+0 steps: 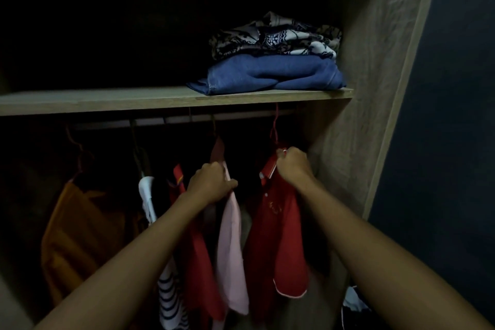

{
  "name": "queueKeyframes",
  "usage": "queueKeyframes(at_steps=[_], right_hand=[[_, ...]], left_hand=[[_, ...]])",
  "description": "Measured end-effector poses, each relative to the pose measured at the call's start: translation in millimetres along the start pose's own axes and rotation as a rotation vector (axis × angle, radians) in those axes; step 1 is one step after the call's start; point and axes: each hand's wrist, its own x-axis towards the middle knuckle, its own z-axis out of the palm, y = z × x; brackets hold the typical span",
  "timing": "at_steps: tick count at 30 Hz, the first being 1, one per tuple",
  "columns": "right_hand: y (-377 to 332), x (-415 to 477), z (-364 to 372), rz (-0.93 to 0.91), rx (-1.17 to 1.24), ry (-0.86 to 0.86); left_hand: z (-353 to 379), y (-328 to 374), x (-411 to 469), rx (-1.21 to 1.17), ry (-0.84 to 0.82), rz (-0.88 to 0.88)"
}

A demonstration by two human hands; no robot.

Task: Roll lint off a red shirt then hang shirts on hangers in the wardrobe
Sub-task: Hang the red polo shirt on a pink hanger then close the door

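- Both forearms reach into the wardrobe, nearest the camera.
- Right hand: grip closed at the collar of the red shirt, whose red hanger appears hooked on the rail.
- Left hand: grip closed on the pink garment, holding it aside.
- Step in hand, as judged: hanging stage; lint rolling appears finished.
- Next move: settle the collar, release, check the hook.
- Wardrobe contents: orange, striped and red garments hanging; shelf carries folded jeans under patterned cloth.
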Motion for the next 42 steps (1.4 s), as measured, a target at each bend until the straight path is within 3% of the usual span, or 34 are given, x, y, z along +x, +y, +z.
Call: queueKeyframes(at_steps=[14,19,23,28,32,36,42], right_hand=[[34,10,4,-0.111,-0.088,-0.094],[14,-27,0,-0.435,0.014,0.128],[-21,-84,24,-0.644,0.241,-0.027],[-58,-167,98,-0.746,0.329,-0.288],[-69,-227,169,-0.733,0.328,-0.455],[-68,-287,236,-0.674,0.277,-0.528],[-26,-372,335,-0.358,0.101,-0.699]], left_hand=[[11,0,-14,0.048,0.1,-0.03],[-1,-14,-50,-0.088,0.482,0.176],[-26,-37,-99,-0.045,0.826,0.253],[-59,-102,-160,-0.074,1.071,0.251],[-82,-168,-202,-0.022,1.156,0.212],[-90,-239,-225,-0.023,1.131,0.153],[-87,-330,-237,0.03,1.069,0.15]])
